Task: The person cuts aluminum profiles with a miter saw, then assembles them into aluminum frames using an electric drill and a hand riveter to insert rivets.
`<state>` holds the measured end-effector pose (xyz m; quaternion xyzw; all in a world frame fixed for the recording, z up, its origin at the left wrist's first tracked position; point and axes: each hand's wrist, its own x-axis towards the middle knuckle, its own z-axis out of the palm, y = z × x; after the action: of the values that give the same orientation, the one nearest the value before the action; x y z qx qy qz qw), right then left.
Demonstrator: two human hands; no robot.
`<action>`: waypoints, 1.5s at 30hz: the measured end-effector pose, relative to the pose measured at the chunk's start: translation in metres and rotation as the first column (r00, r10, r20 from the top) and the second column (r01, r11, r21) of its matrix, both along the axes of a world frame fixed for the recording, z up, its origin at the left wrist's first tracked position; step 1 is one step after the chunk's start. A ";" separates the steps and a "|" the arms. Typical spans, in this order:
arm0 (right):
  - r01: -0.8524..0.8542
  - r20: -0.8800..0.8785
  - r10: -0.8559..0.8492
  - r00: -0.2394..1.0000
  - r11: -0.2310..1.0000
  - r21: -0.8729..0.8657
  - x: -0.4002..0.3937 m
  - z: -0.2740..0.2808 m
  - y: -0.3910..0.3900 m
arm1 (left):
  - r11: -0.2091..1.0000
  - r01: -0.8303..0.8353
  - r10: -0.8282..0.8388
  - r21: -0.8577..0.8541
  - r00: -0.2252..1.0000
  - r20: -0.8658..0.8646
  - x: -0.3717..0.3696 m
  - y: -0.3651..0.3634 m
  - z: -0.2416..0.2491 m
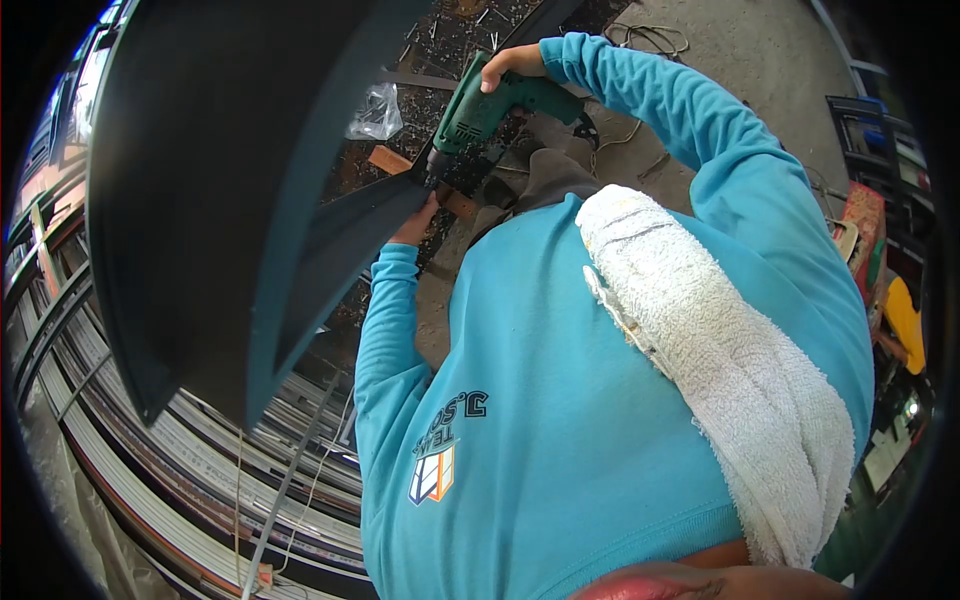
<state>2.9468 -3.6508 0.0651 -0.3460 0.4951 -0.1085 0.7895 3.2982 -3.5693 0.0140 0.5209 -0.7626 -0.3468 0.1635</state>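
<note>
My right hand (512,66) is wrapped around the rear of a green power drill (478,115), whose handle points to the right. The drill's chuck (434,168) points down at the narrow end of a dark flat piece (365,220). My left hand (415,222) grips the edge of that dark piece beside the drill tip, its fingers partly hidden behind it. A large dark panel (200,200) stands close to the camera on the left. A small wooden block (390,159) lies beside the drill tip on a dark, speckled work surface (440,45).
A clear plastic bag (376,112) lies on the work surface near the drill. Stacked long metal profiles (230,480) fill the lower left. A cord (650,38) is coiled on the floor (745,60). A yellow object (904,325) and dark frames (862,150) stand at the right.
</note>
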 end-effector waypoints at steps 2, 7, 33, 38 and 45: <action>-0.030 0.046 0.029 0.999 0.999 0.022 0.000 0.003 -0.002 | 1.000 -0.011 0.011 -0.013 1.000 -0.006 0.003 0.000 -0.006; -0.060 0.136 0.052 0.989 0.997 0.055 0.000 0.007 -0.011 | 0.993 0.023 -0.012 -0.115 0.995 0.098 0.002 -0.002 0.001; 0.177 -0.367 -0.441 0.819 0.803 -0.570 -0.112 -0.045 -0.183 | 0.997 -0.069 0.074 -0.029 0.973 0.217 0.001 -0.008 0.017; -0.149 -0.377 -0.584 0.719 0.400 -0.904 -0.044 0.011 -0.117 | 0.989 0.034 -0.004 -0.147 0.979 0.202 0.010 -0.012 0.004; -0.634 -0.737 -0.196 0.647 0.399 -0.663 0.077 -0.071 -0.091 | 0.993 0.002 0.024 -0.115 0.974 0.226 0.000 -0.009 0.014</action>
<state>3.0236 -3.7419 -0.0058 -0.7883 0.5671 -0.0882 0.2217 3.2983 -3.5786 0.0277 0.5510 -0.7922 -0.2396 0.1067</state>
